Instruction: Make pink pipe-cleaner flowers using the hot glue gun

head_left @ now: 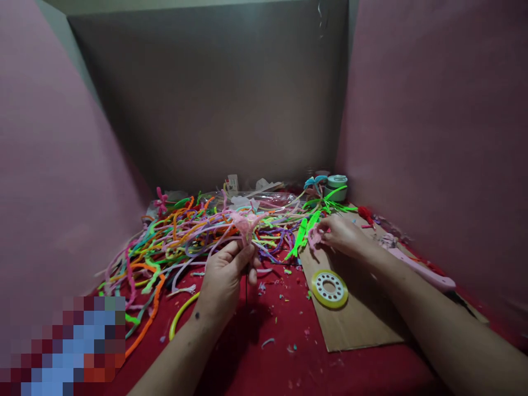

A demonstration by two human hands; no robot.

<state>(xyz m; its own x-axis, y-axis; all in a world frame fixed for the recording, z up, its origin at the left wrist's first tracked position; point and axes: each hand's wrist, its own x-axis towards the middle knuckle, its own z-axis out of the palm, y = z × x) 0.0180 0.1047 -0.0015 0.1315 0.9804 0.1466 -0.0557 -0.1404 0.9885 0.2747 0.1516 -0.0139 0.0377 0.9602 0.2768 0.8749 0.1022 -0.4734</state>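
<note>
My left hand (231,269) is closed around the thin dark stem of a pink pipe-cleaner flower (246,223), which it holds upright above the red cloth. Over the cardboard, my right hand (344,235) has its fingertips pinched on a curled pink pipe-cleaner piece (314,240). Just left of that piece are bright green pipe-cleaner leaves (302,236). A roll of clear yellowish tape (330,289) lies flat on the cardboard (358,324), nearer to me than the right hand.
Many coloured pipe cleaners (177,236) lie tangled at the left and middle. A pink-handled tool (424,269) lies beyond my right forearm. A pale green jar (336,187) stands at the back. Scraps dot the red cloth (247,352); pink panels (437,110) rise at both sides.
</note>
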